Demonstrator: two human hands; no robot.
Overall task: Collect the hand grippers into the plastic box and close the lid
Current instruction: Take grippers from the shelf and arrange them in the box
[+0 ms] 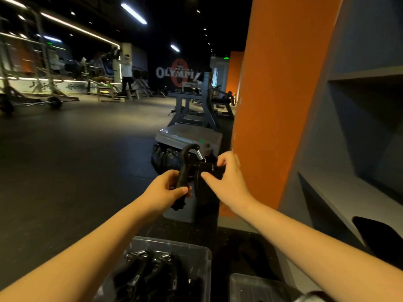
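The left hand (168, 188) curls its fingers round the lower handle of a black hand gripper (192, 164). The right hand (226, 177) pinches its sideways arm. Its long axis stands near upright, spring end up, above the open plastic box (205, 253) holding more grippers (148, 271).

- A dark floor (65, 171) was seen running through the gym.
- A clear plastic box (174, 244) was set on it at the near edge, with hand grippers (150, 271) laid inside.
- A second clear plastic piece (250, 284) was placed just right of the box.
- A grey bin (187, 134) with a black bag (163, 158) was stood farther off, beside an orange pillar (272, 105).
- A barbell (54, 102) was left far to the left.
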